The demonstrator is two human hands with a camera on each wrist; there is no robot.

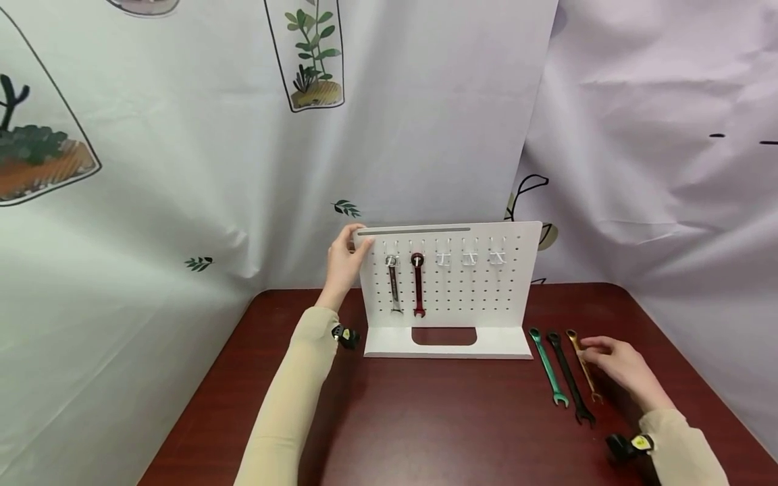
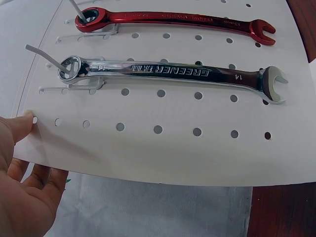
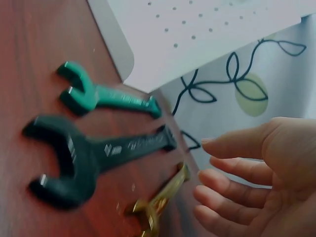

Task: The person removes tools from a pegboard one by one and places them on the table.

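Observation:
My left hand [image 1: 344, 264] pinches the upper left corner of a white pegboard [image 1: 450, 341], thumb in front and fingers behind. On its hooks hang a silver combination wrench [image 2: 163, 71] and, beside it, a red one [image 2: 187, 19]. My right hand [image 1: 620, 368] hovers over the gold wrench [image 1: 585, 368] with fingers apart and nothing between them. Left of the gold one, a black wrench [image 1: 568, 374] and a green wrench [image 1: 549, 368] lie on the table. In the right wrist view the thumb and fingers [image 3: 232, 170] are loosely spread near the gold wrench.
Three bare clear hooks [image 1: 470, 258] stick out of the board right of the red wrench. A dark red wooden table [image 1: 425, 412] holds everything. Behind it hangs a pale printed cloth [image 1: 425, 135].

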